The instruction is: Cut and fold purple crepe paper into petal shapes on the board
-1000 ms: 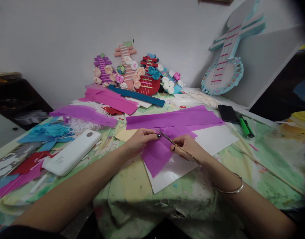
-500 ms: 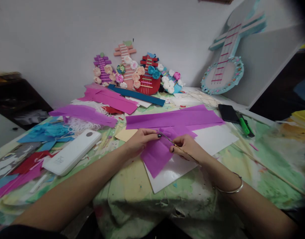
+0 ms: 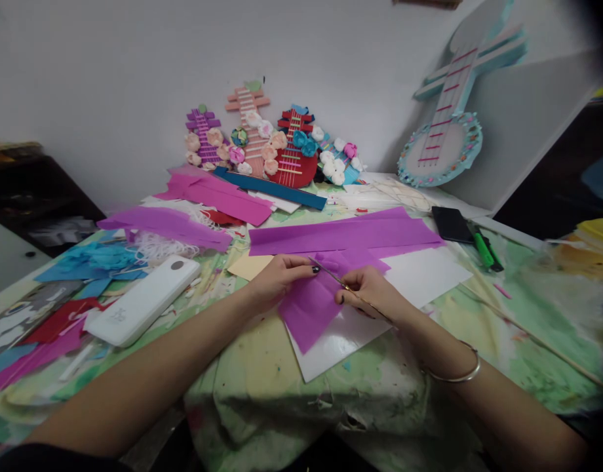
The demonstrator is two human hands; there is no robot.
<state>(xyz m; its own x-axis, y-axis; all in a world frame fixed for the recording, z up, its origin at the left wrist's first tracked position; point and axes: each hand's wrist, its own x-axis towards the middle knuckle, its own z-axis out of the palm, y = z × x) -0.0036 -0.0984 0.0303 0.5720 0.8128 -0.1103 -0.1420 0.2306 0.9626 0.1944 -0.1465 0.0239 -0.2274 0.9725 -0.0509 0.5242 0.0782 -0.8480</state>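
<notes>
A piece of purple crepe paper (image 3: 309, 313) hangs from my left hand (image 3: 284, 278), pinched between thumb and fingers near its top edge. My right hand (image 3: 368, 292) is closed on a pair of thin metal scissors (image 3: 355, 295), whose blades point up and left to the paper by my left fingertips. Whether the blades are fully together I cannot tell. Under the paper lies a white glossy sheet (image 3: 353, 344). Just behind my hands a longer folded strip of purple paper (image 3: 341, 233) stretches across the table.
A white power bank (image 3: 144, 301) lies to the left, near blue paper scraps (image 3: 97, 255). Behind are magenta paper (image 3: 215, 196) and a dark blue strip (image 3: 272, 189). Decorated paper guitars (image 3: 294, 157) lean on the wall. A green cutter (image 3: 483, 249) lies right, beside a black flat object (image 3: 451, 224).
Almost nothing differs. Both hands, the scissors and the purple paper keep nearly the same place.
</notes>
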